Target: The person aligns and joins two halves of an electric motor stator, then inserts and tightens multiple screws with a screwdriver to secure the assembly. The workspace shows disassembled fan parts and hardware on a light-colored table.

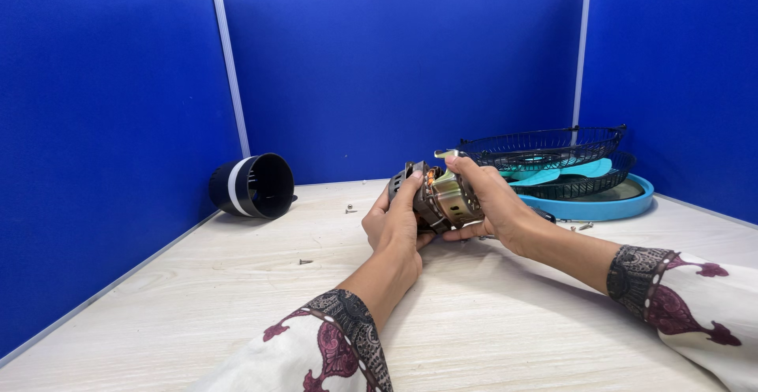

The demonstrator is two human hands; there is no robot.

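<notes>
I am gripping a fan motor (pixel 442 195) with 2 hands above the desk's (pixel 197 297) middle.
My left hand (pixel 395 222) is clasping its dark end; my right hand (pixel 493 198) is wrapping its metal casing, while wire guards (pixel 553 151) are sitting near the far right corner.

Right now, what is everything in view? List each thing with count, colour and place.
fan motor: one, metallic with copper windings, held above the table centre
black housing: one, black with a white band, lying on its side, far left
wire grilles: two, black, stacked far right
fan blade: one, teal, between the grilles
round base: one, light blue, under the grilles
screws: several, small, scattered on the table
table: one, pale wood grain
partition walls: blue, on three sides
left hand: gripping the motor's left side
right hand: gripping the motor's right side
</notes>
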